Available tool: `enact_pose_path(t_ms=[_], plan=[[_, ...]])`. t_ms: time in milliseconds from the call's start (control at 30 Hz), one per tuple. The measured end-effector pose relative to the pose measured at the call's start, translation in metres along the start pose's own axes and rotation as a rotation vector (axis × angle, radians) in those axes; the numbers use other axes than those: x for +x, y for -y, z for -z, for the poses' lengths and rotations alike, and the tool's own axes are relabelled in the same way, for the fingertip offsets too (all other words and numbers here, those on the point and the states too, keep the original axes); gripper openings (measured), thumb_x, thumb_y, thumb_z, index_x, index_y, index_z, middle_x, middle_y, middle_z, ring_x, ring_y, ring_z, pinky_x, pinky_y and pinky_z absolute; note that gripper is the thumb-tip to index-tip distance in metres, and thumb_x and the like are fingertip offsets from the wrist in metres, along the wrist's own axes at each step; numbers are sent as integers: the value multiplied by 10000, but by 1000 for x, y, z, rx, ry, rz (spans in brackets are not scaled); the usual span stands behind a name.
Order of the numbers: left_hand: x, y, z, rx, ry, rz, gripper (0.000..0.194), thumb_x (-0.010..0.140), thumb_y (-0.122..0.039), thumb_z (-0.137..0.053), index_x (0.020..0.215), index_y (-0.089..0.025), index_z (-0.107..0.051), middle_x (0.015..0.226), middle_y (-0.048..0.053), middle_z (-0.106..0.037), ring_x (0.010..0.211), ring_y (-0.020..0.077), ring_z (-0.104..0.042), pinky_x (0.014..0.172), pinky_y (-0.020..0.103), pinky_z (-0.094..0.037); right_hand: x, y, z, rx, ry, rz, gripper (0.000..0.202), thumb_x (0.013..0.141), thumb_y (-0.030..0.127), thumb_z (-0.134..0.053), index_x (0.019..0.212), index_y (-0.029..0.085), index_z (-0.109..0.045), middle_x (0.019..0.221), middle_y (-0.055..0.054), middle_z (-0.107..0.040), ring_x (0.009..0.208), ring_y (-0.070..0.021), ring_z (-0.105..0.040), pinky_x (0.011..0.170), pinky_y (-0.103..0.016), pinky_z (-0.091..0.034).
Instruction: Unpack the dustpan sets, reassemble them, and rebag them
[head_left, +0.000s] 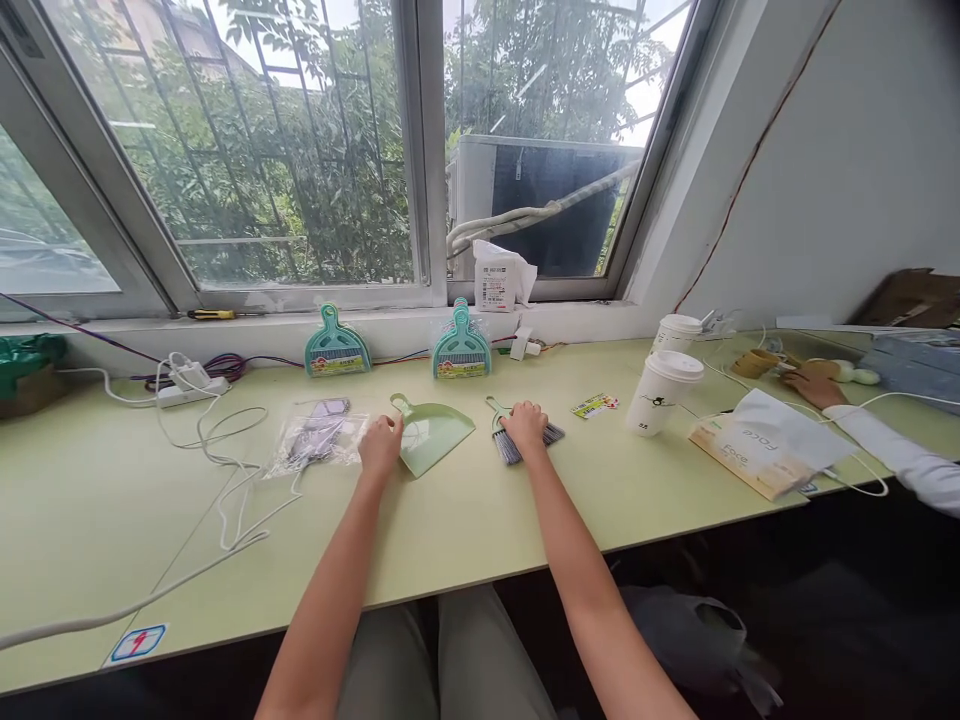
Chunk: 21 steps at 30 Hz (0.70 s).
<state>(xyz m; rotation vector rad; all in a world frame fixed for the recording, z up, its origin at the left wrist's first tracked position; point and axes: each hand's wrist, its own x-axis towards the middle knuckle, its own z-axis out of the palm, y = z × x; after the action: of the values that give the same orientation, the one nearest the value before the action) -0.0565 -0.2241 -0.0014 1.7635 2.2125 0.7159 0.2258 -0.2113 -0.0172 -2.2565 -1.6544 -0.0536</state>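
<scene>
A pale green dustpan lies on the table in front of me. My left hand is closed on its left edge, near the handle. To the right, a small hand brush with grey bristles rests on the tabletop, its green handle pointing away from me. My right hand is closed over the brush head and covers part of it. Just beyond that hand lies a yellow-green label card. Crumpled clear plastic bags sit left of my left hand.
Two stacked dustpan sets stand against the back wall. White paper cups and a tissue pack are to the right, near another person's hand. White cables and a power strip spread on the left.
</scene>
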Motion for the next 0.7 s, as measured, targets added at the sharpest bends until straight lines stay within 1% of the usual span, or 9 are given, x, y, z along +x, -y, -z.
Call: enact_pose_path(t_ms=[100, 200, 333, 367, 433, 500, 533, 600, 700], plan=[[-1, 1, -3, 87, 36, -16, 375, 901, -422, -364, 1050, -168, -596, 1014, 160, -670, 966, 308, -623, 742, 356, -438, 0, 2, 2, -12, 53, 9, 273, 814, 288, -568, 1015, 139, -675, 1114, -161, -616, 1079, -280, -534, 823, -348, -418], [-2, 2, -7, 139, 51, -52, 323, 898, -346, -360, 979, -160, -611, 986, 170, -672, 929, 305, -629, 709, 344, -426, 0, 3, 4, 8, 38, 8, 259, 805, 256, -568, 1002, 128, -677, 1104, -160, -624, 1073, -277, -548, 789, -324, -428], [-7, -3, -13, 168, 55, -140, 309, 907, -290, -331, 862, -172, -613, 937, 155, -671, 875, 278, -630, 683, 324, -410, -1, 9, 6, 206, 12, 10, 235, 803, 324, -592, 970, 183, -677, 1100, -105, -646, 1035, -229, -582, 761, -277, -433], [-9, -7, -15, 159, 81, -202, 303, 909, -301, -341, 840, -179, -609, 908, 140, -670, 858, 267, -626, 678, 316, -408, -2, 13, 6, 258, 15, 38, 223, 803, 334, -597, 961, 198, -677, 1096, -88, -652, 1025, -214, -589, 759, -265, -433], [-17, -16, -19, 107, 179, -402, 292, 912, -329, -366, 804, -195, -601, 865, 102, -661, 832, 239, -616, 675, 301, -408, -6, 22, 6, 324, 50, 156, 189, 794, 336, -618, 929, 221, -682, 1076, -54, -668, 1011, -195, -597, 767, -251, -433], [-24, -25, -22, 41, 256, -629, 301, 926, -332, -358, 801, -204, -600, 874, 75, -645, 815, 208, -604, 686, 289, -416, -13, 33, 5, 361, 129, 309, 155, 775, 335, -654, 891, 240, -691, 1063, -24, -678, 1010, -189, -599, 787, -248, -435], [-27, -29, -23, 20, 259, -716, 313, 936, -321, -341, 807, -204, -602, 891, 69, -636, 805, 195, -599, 692, 287, -421, -16, 38, 4, 376, 170, 376, 142, 767, 335, -670, 876, 248, -696, 1064, -12, -680, 1015, -188, -598, 800, -250, -436], [-30, -32, -21, 13, 177, -830, 301, 941, -298, -339, 856, -203, -612, 944, 72, -618, 836, 192, -591, 722, 297, -433, -21, 45, 3, 405, 219, 458, 126, 761, 332, -691, 863, 258, -705, 1072, 1, -678, 1041, -192, -589, 829, -258, -437], [-23, -25, -15, 72, -46, -905, 204, 879, -278, -500, 1037, -206, -606, 1077, 93, -595, 1001, 236, -554, 828, 346, -432, -24, 48, 1, 433, 218, 488, 114, 761, 312, -702, 861, 259, -714, 1068, 0, -673, 1065, -207, -575, 853, -281, -435]])
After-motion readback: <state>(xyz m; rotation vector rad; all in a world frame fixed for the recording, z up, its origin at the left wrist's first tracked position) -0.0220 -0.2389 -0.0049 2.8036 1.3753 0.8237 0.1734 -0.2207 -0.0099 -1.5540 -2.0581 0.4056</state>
